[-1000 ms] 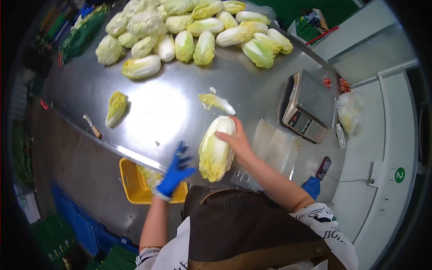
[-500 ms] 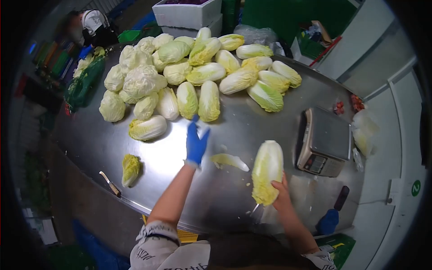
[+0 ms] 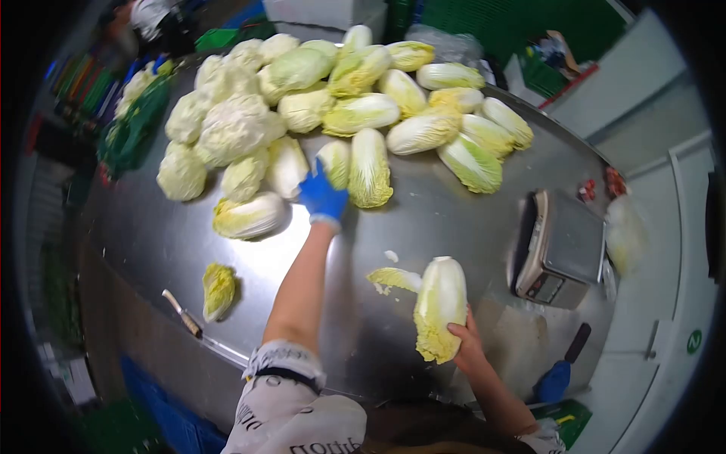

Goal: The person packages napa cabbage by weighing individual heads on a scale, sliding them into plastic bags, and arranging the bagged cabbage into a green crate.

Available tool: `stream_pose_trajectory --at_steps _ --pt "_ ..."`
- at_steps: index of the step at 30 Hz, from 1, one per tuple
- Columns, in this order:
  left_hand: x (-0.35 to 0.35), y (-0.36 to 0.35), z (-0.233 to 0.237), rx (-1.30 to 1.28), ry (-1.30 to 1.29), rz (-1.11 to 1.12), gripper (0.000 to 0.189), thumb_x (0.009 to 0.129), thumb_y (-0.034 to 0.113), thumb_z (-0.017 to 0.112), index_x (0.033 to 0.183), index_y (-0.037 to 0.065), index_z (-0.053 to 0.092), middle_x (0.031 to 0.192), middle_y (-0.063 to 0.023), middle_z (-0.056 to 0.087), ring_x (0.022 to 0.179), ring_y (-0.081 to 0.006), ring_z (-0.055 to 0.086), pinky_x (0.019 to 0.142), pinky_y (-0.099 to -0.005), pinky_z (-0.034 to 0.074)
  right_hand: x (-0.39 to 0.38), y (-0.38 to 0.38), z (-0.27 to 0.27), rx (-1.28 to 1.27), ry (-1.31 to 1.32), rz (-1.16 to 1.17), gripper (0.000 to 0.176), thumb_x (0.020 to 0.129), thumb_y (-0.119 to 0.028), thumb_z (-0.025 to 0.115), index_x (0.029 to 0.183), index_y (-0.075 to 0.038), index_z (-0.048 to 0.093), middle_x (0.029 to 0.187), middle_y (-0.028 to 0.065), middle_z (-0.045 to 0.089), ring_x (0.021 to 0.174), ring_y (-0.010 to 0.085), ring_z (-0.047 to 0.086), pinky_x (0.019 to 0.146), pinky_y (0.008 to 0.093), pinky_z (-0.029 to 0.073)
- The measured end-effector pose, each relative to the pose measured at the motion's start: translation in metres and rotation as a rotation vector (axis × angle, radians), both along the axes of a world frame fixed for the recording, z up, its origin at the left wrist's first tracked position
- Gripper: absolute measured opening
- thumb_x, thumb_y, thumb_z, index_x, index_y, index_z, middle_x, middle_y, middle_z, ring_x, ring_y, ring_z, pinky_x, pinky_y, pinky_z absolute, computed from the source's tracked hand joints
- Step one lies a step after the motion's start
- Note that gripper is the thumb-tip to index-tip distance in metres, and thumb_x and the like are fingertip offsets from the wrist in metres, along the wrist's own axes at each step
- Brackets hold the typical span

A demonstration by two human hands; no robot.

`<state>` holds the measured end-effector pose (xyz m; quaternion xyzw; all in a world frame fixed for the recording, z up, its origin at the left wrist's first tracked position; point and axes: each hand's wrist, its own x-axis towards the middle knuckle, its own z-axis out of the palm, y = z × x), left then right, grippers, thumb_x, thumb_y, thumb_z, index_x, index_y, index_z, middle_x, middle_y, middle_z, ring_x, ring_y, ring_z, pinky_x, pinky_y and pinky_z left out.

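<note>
My left hand (image 3: 324,198), in a blue glove, reaches to the lower end of a small napa cabbage (image 3: 333,163) in the middle of the table, its fingers spread over that end. A taller napa cabbage (image 3: 370,168) stands just right of it. My right hand (image 3: 467,342), bare, is wrapped round the lower right side of another napa cabbage (image 3: 442,306), whose white base points away from me. A loose leaf (image 3: 395,280) lies beside this held cabbage. Whether the left fingers grip anything is hard to tell.
Round cabbages (image 3: 234,129) and more napa cabbages (image 3: 427,130) are heaped at the back. A knife (image 3: 182,313) and a small yellow cabbage piece (image 3: 218,291) lie left. A scale (image 3: 563,246) and a blue-and-black object (image 3: 556,378) are at right. A person (image 3: 155,23) is at back left.
My left hand has moved forward onto the small napa cabbage. The right hand still holds its cabbage, now slightly lower in view. The view has shifted.
</note>
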<state>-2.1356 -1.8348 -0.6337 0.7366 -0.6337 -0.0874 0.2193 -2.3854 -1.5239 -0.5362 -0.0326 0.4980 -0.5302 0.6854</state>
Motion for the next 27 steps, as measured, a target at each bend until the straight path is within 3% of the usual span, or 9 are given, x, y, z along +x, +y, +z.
stream_pose_trajectory --at_steps 3,5,8,9,13,17,18,21,27 --pt "0.029 0.057 -0.008 -0.044 0.45 -0.132 0.094 0.055 0.012 0.078 0.138 0.005 0.034 0.124 -0.0211 0.054 0.112 -0.0356 0.054 0.094 -0.0393 0.045 -0.003 0.006 -0.006 -0.048 0.034 0.065 0.079 0.077 0.005 0.055 0.145 -0.009 0.017 0.133 0.014 0.041 0.122 0.0281 0.045 0.1 0.0411 0.041" --pt "0.057 0.102 -0.035 0.174 0.923 -0.058 0.091 0.06 0.006 0.077 0.139 0.007 0.032 0.124 -0.0204 0.054 0.106 -0.0295 0.058 0.089 -0.0366 0.05 -0.005 0.011 -0.008 -0.068 0.008 0.053 0.081 0.077 0.003 0.058 0.145 -0.009 0.017 0.133 0.0138 0.041 0.123 0.0272 0.044 0.101 0.0399 0.041" --pt "0.07 0.173 -0.022 0.368 1.191 -0.051 0.09 0.064 0.0 0.073 0.141 0.001 0.027 0.129 -0.0151 0.047 0.116 -0.025 0.049 0.095 -0.0347 0.045 -0.01 0.024 -0.009 -0.053 0.0 0.038 0.081 0.077 0.002 0.058 0.145 -0.009 0.016 0.133 0.0138 0.041 0.122 0.0271 0.045 0.101 0.0401 0.041" --pt "0.068 0.194 -0.018 0.353 1.16 -0.107 0.092 0.063 0.003 0.074 0.142 0.001 0.026 0.133 -0.017 0.044 0.119 -0.0267 0.047 0.098 -0.0369 0.042 -0.013 0.027 -0.011 -0.049 -0.005 0.033 0.081 0.078 0.002 0.059 0.145 -0.009 0.016 0.133 0.0139 0.041 0.122 0.0271 0.045 0.101 0.0402 0.041" --pt "0.025 0.224 0.007 0.145 0.208 -0.208 0.104 0.06 0.03 0.083 0.142 0.001 0.026 0.135 -0.0259 0.039 0.119 -0.0388 0.045 0.097 -0.0442 0.04 -0.023 0.035 -0.011 -0.023 -0.018 0.034 0.081 0.078 0.002 0.059 0.145 -0.009 0.015 0.134 0.0144 0.041 0.123 0.0275 0.044 0.1 0.0404 0.041" --pt "0.005 0.196 0.041 0.418 0.184 -0.263 0.104 0.058 0.046 0.082 0.137 -0.003 0.034 0.126 -0.0311 0.046 0.11 -0.0451 0.05 0.093 -0.0467 0.043 -0.035 0.041 -0.002 -0.011 -0.027 0.006 0.084 0.078 0.003 0.059 0.146 -0.008 0.012 0.135 0.0148 0.039 0.124 0.0275 0.043 0.102 0.04 0.04" --pt "0.004 0.18 0.041 0.208 -0.043 -0.268 0.103 0.059 0.049 0.081 0.135 -0.004 0.036 0.122 -0.0294 0.05 0.106 -0.0432 0.053 0.09 -0.0465 0.044 -0.039 0.05 -0.006 -0.025 -0.006 -0.003 0.085 0.077 0.003 0.059 0.147 -0.007 0.012 0.136 0.015 0.039 0.124 0.0274 0.043 0.102 0.0399 0.039" --pt "-0.024 0.113 0.073 -0.243 0.167 -0.425 0.092 0.066 0.033 0.08 0.135 -0.005 0.034 0.129 -0.0275 0.046 0.117 -0.0411 0.046 0.1 -0.0445 0.036 -0.052 0.068 -0.01 -0.076 0.054 0.016 0.087 0.076 0.003 0.06 0.147 -0.006 0.01 0.138 0.0157 0.038 0.124 0.0271 0.043 0.103 0.0395 0.037" --pt "-0.145 -0.038 0.048 -0.245 0.151 -0.618 0.094 0.065 0.022 0.08 0.14 0.0 0.029 0.14 -0.0235 0.034 0.127 -0.0393 0.036 0.105 -0.045 0.031 -0.071 0.085 -0.015 -0.044 0.094 0.017 0.088 0.074 0.002 0.064 0.146 -0.005 0.014 0.134 0.0154 0.04 0.122 0.0272 0.044 0.101 0.0396 0.039"
